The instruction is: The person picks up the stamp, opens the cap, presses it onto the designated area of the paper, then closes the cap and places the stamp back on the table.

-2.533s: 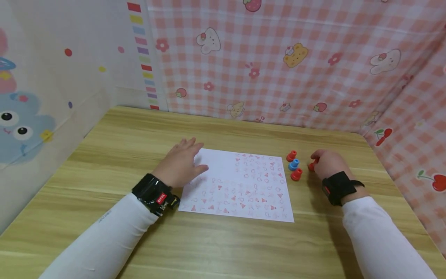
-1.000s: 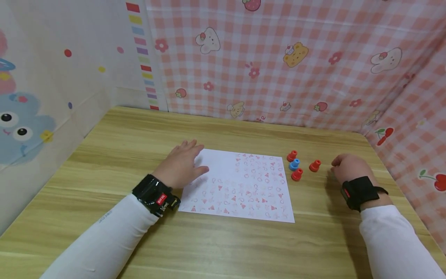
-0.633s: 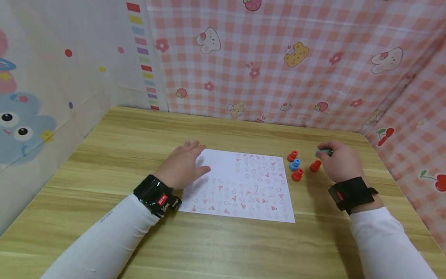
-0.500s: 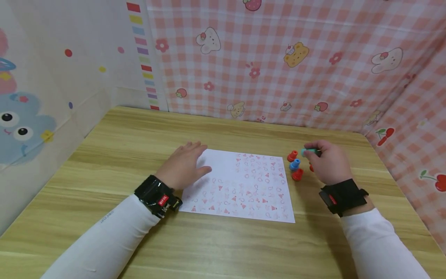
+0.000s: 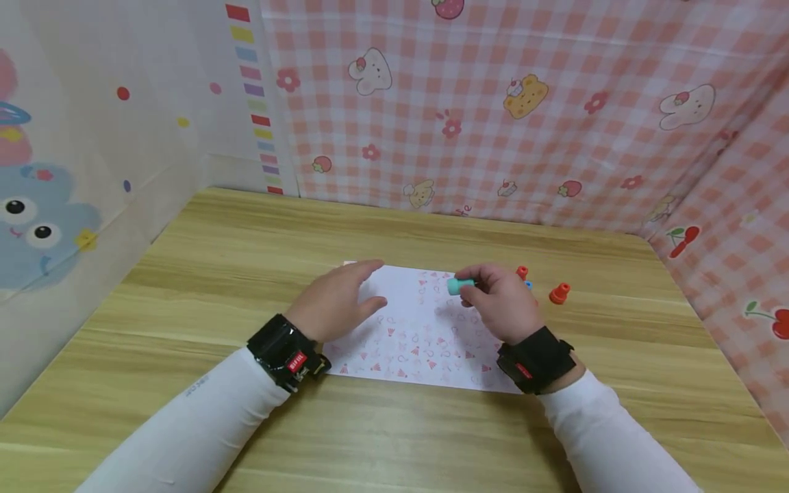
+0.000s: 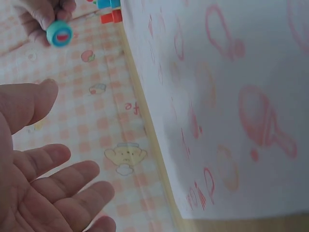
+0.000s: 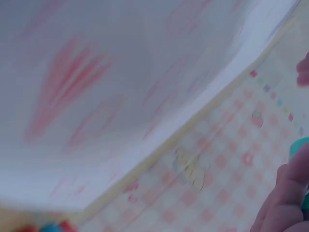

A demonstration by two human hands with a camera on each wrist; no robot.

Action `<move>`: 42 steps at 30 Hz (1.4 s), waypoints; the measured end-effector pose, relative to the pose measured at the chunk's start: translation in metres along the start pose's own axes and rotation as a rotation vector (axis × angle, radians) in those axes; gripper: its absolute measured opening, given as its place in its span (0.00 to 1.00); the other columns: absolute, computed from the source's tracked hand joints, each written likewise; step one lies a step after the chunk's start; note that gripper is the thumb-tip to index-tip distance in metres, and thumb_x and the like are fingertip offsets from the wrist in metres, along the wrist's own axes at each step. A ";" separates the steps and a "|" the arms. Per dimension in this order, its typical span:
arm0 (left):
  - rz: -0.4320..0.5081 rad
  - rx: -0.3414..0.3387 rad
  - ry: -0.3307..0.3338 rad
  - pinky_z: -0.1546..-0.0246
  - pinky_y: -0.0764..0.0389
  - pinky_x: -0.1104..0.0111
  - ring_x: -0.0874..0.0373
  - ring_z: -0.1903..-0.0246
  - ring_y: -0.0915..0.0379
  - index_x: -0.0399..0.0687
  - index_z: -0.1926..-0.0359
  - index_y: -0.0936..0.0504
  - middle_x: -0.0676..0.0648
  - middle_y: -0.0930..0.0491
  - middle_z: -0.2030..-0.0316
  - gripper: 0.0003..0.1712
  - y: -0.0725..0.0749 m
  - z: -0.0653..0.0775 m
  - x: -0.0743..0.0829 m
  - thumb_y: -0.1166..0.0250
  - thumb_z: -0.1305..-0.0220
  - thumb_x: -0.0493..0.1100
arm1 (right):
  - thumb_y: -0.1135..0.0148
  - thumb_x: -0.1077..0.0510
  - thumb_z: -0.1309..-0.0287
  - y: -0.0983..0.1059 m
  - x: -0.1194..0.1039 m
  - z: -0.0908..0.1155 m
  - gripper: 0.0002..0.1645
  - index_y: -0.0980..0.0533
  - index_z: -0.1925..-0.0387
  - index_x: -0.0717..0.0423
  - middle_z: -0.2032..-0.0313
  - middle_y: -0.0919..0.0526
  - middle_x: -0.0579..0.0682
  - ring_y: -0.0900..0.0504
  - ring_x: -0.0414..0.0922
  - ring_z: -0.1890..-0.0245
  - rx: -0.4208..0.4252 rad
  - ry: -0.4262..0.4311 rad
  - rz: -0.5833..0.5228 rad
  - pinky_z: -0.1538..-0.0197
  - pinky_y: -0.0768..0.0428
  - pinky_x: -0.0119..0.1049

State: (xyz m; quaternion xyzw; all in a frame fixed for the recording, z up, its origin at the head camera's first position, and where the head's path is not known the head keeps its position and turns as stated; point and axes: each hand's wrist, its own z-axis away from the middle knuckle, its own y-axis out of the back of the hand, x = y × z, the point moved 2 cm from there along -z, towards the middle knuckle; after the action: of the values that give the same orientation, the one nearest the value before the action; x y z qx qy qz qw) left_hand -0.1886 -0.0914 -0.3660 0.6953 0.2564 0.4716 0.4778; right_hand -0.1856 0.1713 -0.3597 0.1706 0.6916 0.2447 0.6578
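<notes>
My right hand [image 5: 502, 301] pinches a teal stamp [image 5: 459, 286] between thumb and fingers, above the upper right part of a white sheet of paper [image 5: 394, 356]. Small pink and red prints cover much of the sheet; its upper left is plain white. In the left wrist view the stamp's round end [image 6: 60, 35] shows a teal rim with a pink-red face. My left hand [image 5: 329, 301], fingers apart and holding nothing, is at the sheet's left side, overlapping its edge. The right wrist view catches only the right hand's fingers [image 7: 287, 198] at its right border.
A red stamp [image 5: 559, 294] stands on the wooden table [image 5: 382, 438] right of the paper. Another red stamp [image 5: 522, 272] and a blue stamp [image 5: 529, 284] are partly hidden behind the right hand. A pink checked cloth [image 5: 468, 123] hangs along the table's back edge.
My right hand let go of a red stamp, picked up the teal stamp farther right and carried it left over the paper. My left hand shifted slightly right.
</notes>
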 end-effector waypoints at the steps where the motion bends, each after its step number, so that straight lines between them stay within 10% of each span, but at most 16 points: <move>1: 0.003 0.002 -0.015 0.42 0.33 0.55 0.56 0.41 0.39 0.49 0.33 0.37 0.47 0.31 0.39 0.38 0.000 0.000 0.001 0.38 0.39 0.58 | 0.39 0.59 0.39 -0.005 -0.002 0.000 0.08 0.22 0.57 0.50 0.63 0.19 0.49 0.21 0.44 0.68 -0.008 -0.003 -0.022 0.59 0.21 0.43; 15: 0.192 0.029 -0.148 0.48 0.27 0.62 0.66 0.51 0.30 0.50 0.39 0.30 0.52 0.25 0.45 0.28 -0.011 0.003 0.025 0.39 0.37 0.54 | 0.35 0.64 0.45 -0.039 -0.024 0.006 0.09 0.21 0.61 0.53 0.65 0.18 0.52 0.20 0.46 0.69 -0.131 0.053 -0.198 0.57 0.20 0.43; 42: 0.528 0.044 -0.159 0.70 0.23 0.65 0.69 0.71 0.28 0.57 0.62 0.28 0.61 0.20 0.71 0.08 -0.016 0.006 0.027 0.36 0.38 0.48 | 0.37 0.66 0.44 -0.044 -0.039 0.009 0.08 0.20 0.61 0.56 0.64 0.18 0.56 0.20 0.47 0.69 -0.232 0.078 -0.233 0.55 0.21 0.46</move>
State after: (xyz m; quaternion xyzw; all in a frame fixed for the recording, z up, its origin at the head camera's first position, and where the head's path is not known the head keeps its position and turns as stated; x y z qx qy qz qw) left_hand -0.1701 -0.0653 -0.3695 0.7831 0.0380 0.5181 0.3419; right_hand -0.1700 0.1150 -0.3524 0.0026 0.6989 0.2514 0.6696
